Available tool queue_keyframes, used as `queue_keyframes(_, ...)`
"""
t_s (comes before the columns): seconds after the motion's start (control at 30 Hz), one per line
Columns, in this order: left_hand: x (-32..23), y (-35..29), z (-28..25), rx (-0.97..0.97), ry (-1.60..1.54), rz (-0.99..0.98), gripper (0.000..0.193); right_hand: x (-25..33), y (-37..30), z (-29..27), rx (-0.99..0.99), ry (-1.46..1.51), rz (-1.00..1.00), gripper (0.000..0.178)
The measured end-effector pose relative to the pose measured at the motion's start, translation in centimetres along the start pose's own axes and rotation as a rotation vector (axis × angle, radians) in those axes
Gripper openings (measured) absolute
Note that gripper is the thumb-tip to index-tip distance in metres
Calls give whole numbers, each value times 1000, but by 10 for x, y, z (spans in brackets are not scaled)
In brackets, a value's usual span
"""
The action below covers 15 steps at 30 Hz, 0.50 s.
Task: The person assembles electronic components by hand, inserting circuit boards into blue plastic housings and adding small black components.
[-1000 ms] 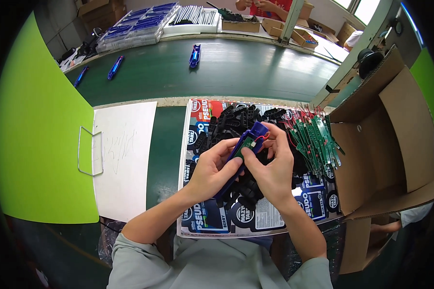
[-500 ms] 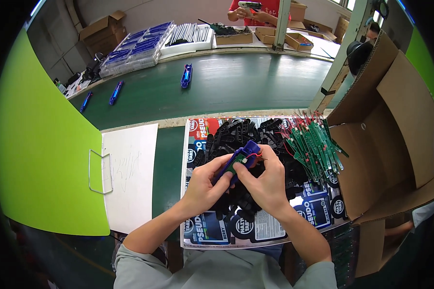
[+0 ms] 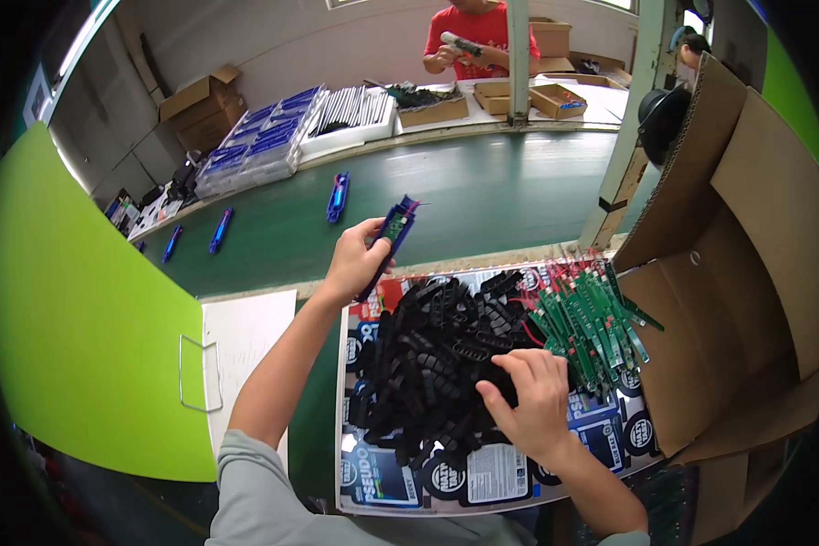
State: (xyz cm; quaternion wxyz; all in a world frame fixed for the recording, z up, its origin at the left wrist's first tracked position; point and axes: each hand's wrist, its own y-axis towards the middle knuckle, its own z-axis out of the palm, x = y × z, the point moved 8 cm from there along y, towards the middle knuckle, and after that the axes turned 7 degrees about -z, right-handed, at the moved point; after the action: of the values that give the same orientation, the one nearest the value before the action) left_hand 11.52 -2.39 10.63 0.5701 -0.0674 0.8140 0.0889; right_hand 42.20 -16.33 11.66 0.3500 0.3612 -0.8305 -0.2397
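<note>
My left hand (image 3: pixel 358 259) is closed around a dark blue plastic housing (image 3: pixel 400 214), raised at the near edge of the green conveyor. A green circuit board (image 3: pixel 394 227) lies along the housing, with a thin red wire at its upper end. Over the right part of a heap of black plastic pieces (image 3: pixel 428 337) hovers my right hand (image 3: pixel 535 400), thumb and fingers apart and nothing visible between them. Just beyond that hand lies a pile of green circuit boards (image 3: pixel 587 318) with red wires.
Blue housings (image 3: pixel 338 196) rest on the green conveyor (image 3: pixel 446 173) across from me. An open cardboard box (image 3: pixel 728 300) stands at the right, a lime-green panel (image 3: pixel 100 337) at the left. Beyond the conveyor, a person in red (image 3: pixel 482 41) holds a device near trays and boxes.
My hands have parted. The left has carried the blue housing forward and left toward the conveyor; the right has let go and moved down over the black pieces. The head view has shifted.
</note>
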Motion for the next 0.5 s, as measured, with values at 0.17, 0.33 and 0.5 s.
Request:
queue_keyframes(0.17, 55, 89, 10, -117, 298, -64, 37, -11, 0, 7, 28, 34, 18, 39)
queue_keyframes(0.33, 58, 140, 39, -176, 521, 19, 38, -16, -3, 8, 28, 41, 25, 38)
queue_keyframes(0.5, 78, 165, 43, -167, 707, 110, 41, -18, -2, 11, 25, 44, 31, 37)
